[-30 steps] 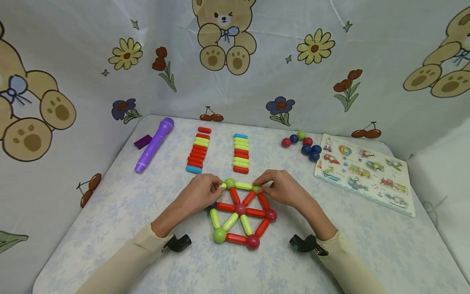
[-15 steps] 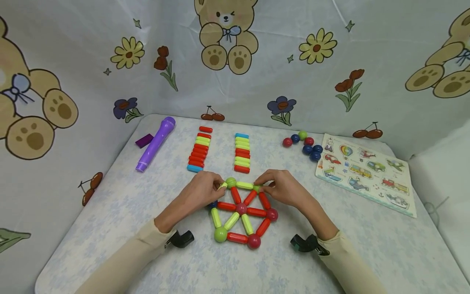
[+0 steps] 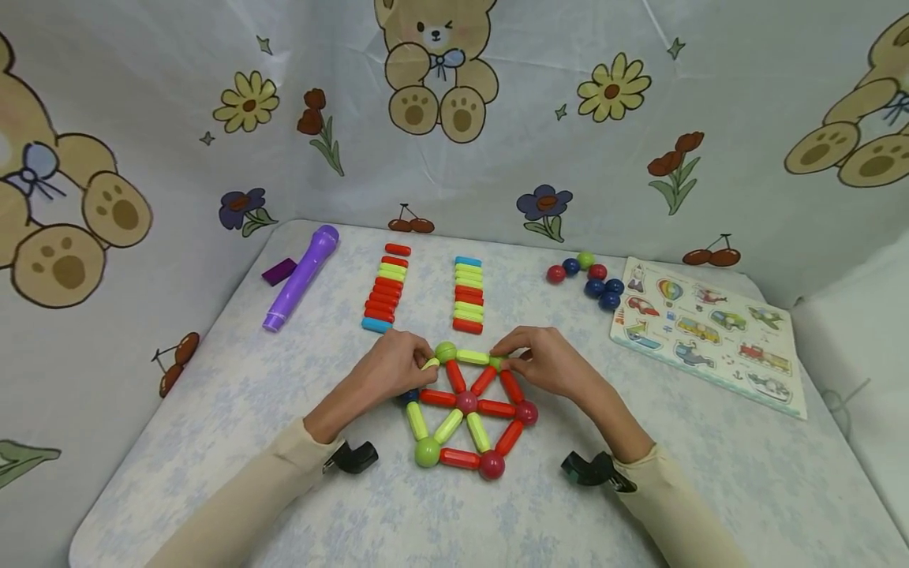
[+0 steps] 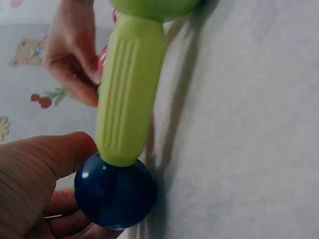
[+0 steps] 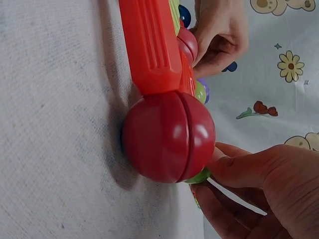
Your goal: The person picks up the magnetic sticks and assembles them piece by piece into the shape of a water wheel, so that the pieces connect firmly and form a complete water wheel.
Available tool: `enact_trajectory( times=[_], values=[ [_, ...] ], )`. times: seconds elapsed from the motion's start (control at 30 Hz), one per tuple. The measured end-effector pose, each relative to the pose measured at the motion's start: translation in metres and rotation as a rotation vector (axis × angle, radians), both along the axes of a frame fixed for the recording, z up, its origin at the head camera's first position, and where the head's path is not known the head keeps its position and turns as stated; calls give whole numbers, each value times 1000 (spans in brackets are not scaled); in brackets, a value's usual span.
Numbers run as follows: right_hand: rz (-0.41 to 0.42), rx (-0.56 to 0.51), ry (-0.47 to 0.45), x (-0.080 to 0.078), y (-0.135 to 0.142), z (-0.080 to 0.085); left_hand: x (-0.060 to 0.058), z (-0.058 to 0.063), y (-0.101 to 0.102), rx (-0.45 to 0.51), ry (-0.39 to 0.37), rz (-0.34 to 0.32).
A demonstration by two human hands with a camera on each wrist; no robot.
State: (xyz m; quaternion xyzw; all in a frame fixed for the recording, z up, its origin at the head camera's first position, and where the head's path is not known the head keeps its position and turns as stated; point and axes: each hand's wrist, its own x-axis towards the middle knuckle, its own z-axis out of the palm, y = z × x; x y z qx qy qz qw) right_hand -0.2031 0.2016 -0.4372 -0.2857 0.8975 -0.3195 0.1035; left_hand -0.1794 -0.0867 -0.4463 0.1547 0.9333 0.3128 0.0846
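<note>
A flat wheel of magnetic sticks and balls lies on the table, with red and yellow-green spokes around a red hub ball (image 3: 466, 402). My left hand (image 3: 393, 367) pinches a short yellow-green stick (image 3: 431, 363) beside the upper-left green ball (image 3: 446, 352). Below that hand, a dark blue ball (image 4: 114, 191) sits on the end of another yellow-green stick (image 4: 130, 92). My right hand (image 3: 547, 363) pinches the upper-right green ball (image 3: 496, 363), mostly hidden by its fingers. Near it in the right wrist view is a red ball (image 5: 159, 139) joined to a red stick (image 5: 152, 47).
Behind the wheel, two columns of loose sticks (image 3: 383, 296) (image 3: 468, 296) lie lined up. Several loose balls (image 3: 595, 288) sit by a picture puzzle board (image 3: 706, 335) at right. A purple toy microphone (image 3: 301, 278) and a dark purple piece (image 3: 279, 272) lie at back left.
My left hand has shifted very slightly toward me, with the pinched stick tilting a little. The right hand keeps its place on the green ball.
</note>
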Motion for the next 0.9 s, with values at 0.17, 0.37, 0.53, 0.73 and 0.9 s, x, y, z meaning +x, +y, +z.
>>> enact_trajectory(
  times=[0.17, 0.37, 0.53, 0.73, 0.9],
  values=[
    [3, 3, 5, -1, 0, 1, -1, -4, -1, 19, 15, 18],
    [-6, 2, -8, 0, 2, 1, -1, -6, 1, 19, 24, 14],
    [-3, -1, -12, -1, 2, -1, -1, -5, 1, 23, 27, 13],
    [-5, -2, -6, -2, 2, -3, -8, 1, -11, -8, -23, 1],
    [-3, 6, 4, -2, 2, -3, -24, 11, -45, -134, 105, 54]
  ],
)
